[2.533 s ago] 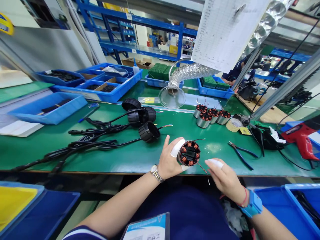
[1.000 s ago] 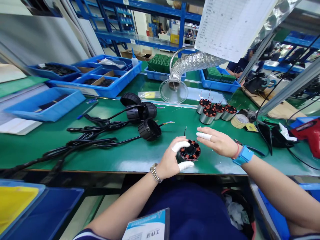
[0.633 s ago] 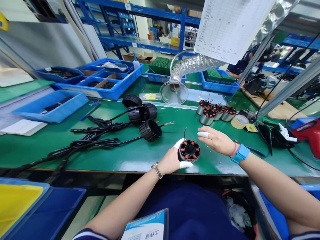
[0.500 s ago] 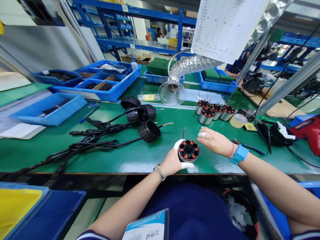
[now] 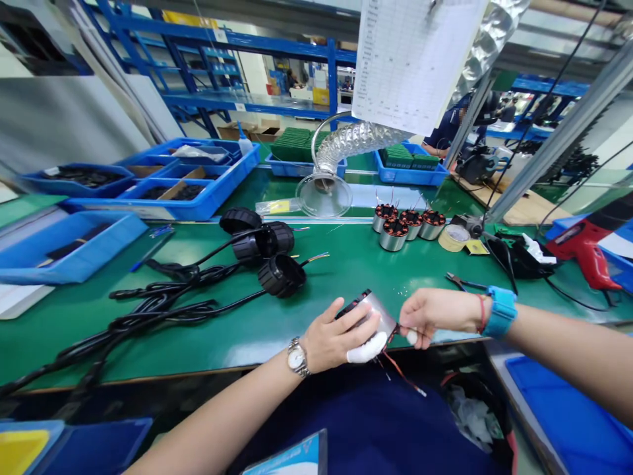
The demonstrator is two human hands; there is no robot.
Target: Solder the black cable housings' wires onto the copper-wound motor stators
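My left hand (image 5: 341,335) wraps over a motor stator (image 5: 378,311) with a silver metal shell, tipped on its side near the bench's front edge. A white finger cover is on its thumb. Red and dark wires (image 5: 403,376) with bared tips hang from the stator's near end. At that same end my right hand (image 5: 422,320) is closed in a pinch, close against the rim; what lies between its fingertips is hidden. It also wears a white finger cover. Several more stators (image 5: 394,235) with copper windings stand upright farther back on the green bench (image 5: 346,264).
Black round housings (image 5: 281,275) with coiled black cables (image 5: 163,313) lie to the left. Cutting pliers (image 5: 465,284), a tape roll (image 5: 453,237) and a red power tool (image 5: 586,247) are at right. A clear fume hood (image 5: 325,196) hangs at the back, near blue bins (image 5: 190,204).
The stator has been tipped from upright onto its side, its wires now pointing toward me. My right hand has come down to its end, and its fingers have closed.
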